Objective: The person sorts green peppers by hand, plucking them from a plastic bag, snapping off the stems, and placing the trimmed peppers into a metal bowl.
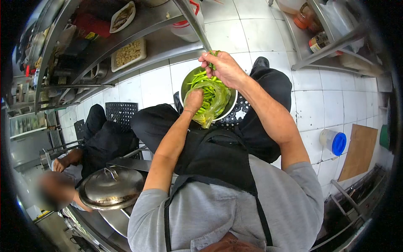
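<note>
A metal bowl [230, 110] stands on the floor between my knees. In it lies a thin, see-through plastic bag [219, 100] with many slim green chili peppers [200, 79] in and around its mouth. My left hand [194, 101] reaches into the bag among the chilies, its fingers mostly hidden. Above the bowl's far edge, my right hand [226, 69] is closed around a few green chilies, whose ends stick out past the fingers.
Steel shelves at left hold a tray of pale cut pieces [128, 54] and a white dish [122, 17]. A lidded pot [111, 187] stands near a seated co-worker [105, 138]. A blue-lidded tub [333, 142] and a brown board [358, 152] are at right.
</note>
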`<state>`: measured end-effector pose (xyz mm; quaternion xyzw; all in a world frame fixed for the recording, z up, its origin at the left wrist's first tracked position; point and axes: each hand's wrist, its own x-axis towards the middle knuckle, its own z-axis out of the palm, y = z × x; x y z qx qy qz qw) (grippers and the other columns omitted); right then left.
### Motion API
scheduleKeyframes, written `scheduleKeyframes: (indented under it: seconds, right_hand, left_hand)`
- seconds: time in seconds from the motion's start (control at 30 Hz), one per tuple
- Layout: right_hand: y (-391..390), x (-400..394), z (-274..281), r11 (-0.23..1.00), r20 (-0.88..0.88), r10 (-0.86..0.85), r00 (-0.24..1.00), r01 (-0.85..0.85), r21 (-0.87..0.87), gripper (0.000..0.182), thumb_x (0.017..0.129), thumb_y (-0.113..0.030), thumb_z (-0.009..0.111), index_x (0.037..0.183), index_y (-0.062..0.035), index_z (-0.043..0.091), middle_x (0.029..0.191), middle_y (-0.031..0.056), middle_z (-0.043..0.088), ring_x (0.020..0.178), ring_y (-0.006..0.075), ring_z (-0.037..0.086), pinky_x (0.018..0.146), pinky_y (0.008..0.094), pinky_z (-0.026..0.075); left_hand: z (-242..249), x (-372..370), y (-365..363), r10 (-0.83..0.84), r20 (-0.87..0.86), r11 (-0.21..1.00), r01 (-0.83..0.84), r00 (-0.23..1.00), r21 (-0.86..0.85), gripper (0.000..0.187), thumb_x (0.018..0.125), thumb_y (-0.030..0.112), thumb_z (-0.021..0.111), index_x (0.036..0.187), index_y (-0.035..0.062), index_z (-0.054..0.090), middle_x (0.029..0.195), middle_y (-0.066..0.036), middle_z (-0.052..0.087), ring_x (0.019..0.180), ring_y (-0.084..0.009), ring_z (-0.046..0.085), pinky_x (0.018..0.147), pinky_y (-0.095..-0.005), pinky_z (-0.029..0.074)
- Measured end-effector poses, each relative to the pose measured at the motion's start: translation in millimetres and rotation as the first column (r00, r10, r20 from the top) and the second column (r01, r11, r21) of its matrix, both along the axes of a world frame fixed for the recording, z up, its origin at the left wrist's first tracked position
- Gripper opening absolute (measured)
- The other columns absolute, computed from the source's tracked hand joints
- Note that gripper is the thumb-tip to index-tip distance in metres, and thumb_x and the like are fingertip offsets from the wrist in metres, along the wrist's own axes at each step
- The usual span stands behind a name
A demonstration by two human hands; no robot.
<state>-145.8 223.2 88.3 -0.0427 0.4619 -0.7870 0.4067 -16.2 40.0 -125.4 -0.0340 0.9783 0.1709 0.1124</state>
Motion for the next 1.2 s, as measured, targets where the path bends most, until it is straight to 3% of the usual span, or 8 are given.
scheduleKeyframes:
  seconds: [0.4,0.6,0.7,0.8,0.93,1.03,1.13,1.2]
  right_hand:
    - [6.0,-5.3,-3.6,1.0,-0.009,-0.025,1.0,0.025,-0.002,0.026,0.099,-0.026,0.057,0.096,-0.0006,0.061,0.082,0.0027,0.056,0.068,0.0109,0.051,0.062,0.0251,0.047]
    - [4.4,-7.2,-2.0,0.999,0.014,-0.025,1.0,0.026,-0.042,0.026,0.099,-0.027,0.056,0.096,-0.0015,0.062,0.082,0.0024,0.056,0.069,0.0109,0.051,0.062,0.0252,0.046]
    - [1.4,-3.3,0.9,1.0,0.011,-0.005,1.0,0.006,-0.028,0.026,0.099,-0.028,0.056,0.096,-0.0019,0.062,0.082,0.0022,0.056,0.068,0.0108,0.05,0.063,0.025,0.046]
    - [-3.0,-0.4,-2.7,1.0,0.033,-0.005,0.999,0.006,-0.006,0.027,0.099,-0.028,0.057,0.096,-0.002,0.062,0.083,0.0023,0.056,0.068,0.0107,0.05,0.062,0.025,0.046]
    - [-1.8,3.7,-8.0,1.0,0.009,0.013,1.0,-0.013,0.002,0.027,0.099,-0.028,0.056,0.096,-0.0017,0.061,0.084,0.0025,0.056,0.069,0.0108,0.05,0.063,0.0257,0.046]
    - [1.1,4.0,-7.8,0.999,-0.003,0.036,0.999,-0.036,0.008,0.026,0.1,-0.027,0.055,0.096,-0.0018,0.061,0.083,0.0025,0.056,0.069,0.0108,0.05,0.063,0.0258,0.046]
    - [4.4,-1.4,-8.2,1.0,0.007,-0.003,1.0,0.003,0.002,0.025,0.1,-0.026,0.054,0.097,-0.0018,0.061,0.083,0.0026,0.056,0.069,0.0108,0.05,0.062,0.0258,0.046]
    - [7.2,-5.9,-5.7,1.0,0.019,-0.027,0.999,0.027,-0.006,0.024,0.1,-0.025,0.054,0.097,-0.0022,0.061,0.083,0.0024,0.056,0.069,0.0108,0.05,0.062,0.0258,0.046]
  left_hand:
    - [-7.9,-22.3,26.9,-0.06,0.113,0.985,0.077,0.992,-0.152,0.019,0.087,0.012,0.053,0.098,0.0045,0.066,0.11,-0.019,0.058,0.102,-0.0359,0.061,0.086,-0.0482,0.05]
    - [1.8,4.7,13.5,-0.091,-0.272,0.995,0.077,0.958,-0.06,0.019,0.08,0.004,0.055,0.097,0.0056,0.064,0.098,-0.016,0.059,0.098,-0.0346,0.058,0.083,-0.0459,0.05]
    - [16.7,4.4,6.0,-0.136,-0.263,0.991,0.132,0.955,-0.032,0.02,0.08,0.002,0.056,0.099,0.003,0.064,0.096,-0.021,0.063,0.095,-0.0386,0.061,0.082,-0.0475,0.05]
    - [6.9,2.6,6.7,0.12,-0.003,0.987,-0.119,0.993,0.107,0.018,0.082,0.005,0.055,0.095,-0.0006,0.066,0.09,-0.026,0.066,0.086,-0.0426,0.064,0.08,-0.05,0.051]
    - [-34.6,-6.0,18.3,0.311,-0.13,0.943,-0.289,0.942,0.163,0.017,0.084,0.012,0.061,0.083,-0.0024,0.07,0.077,-0.026,0.067,0.067,-0.0413,0.066,0.074,-0.0479,0.053]
    - [-52.2,-26.7,21.6,0.467,0.424,0.736,-0.607,0.776,0.3,0.017,0.086,0.013,0.064,0.085,-0.0032,0.068,0.074,-0.02,0.069,0.058,-0.0322,0.066,0.062,-0.043,0.055]
    - [-64.2,-28.7,32.3,0.6,0.634,0.266,-0.869,0.488,0.417,0.014,0.088,0.011,0.065,0.088,-0.0031,0.067,0.072,-0.013,0.068,0.054,-0.0227,0.063,0.051,-0.0349,0.053]
    - [-66.5,-21.9,26.3,0.582,0.659,0.222,-0.873,0.476,0.435,0.011,0.087,0.007,0.064,0.088,-0.0033,0.066,0.071,-0.012,0.066,0.053,-0.0213,0.063,0.048,-0.0321,0.051]
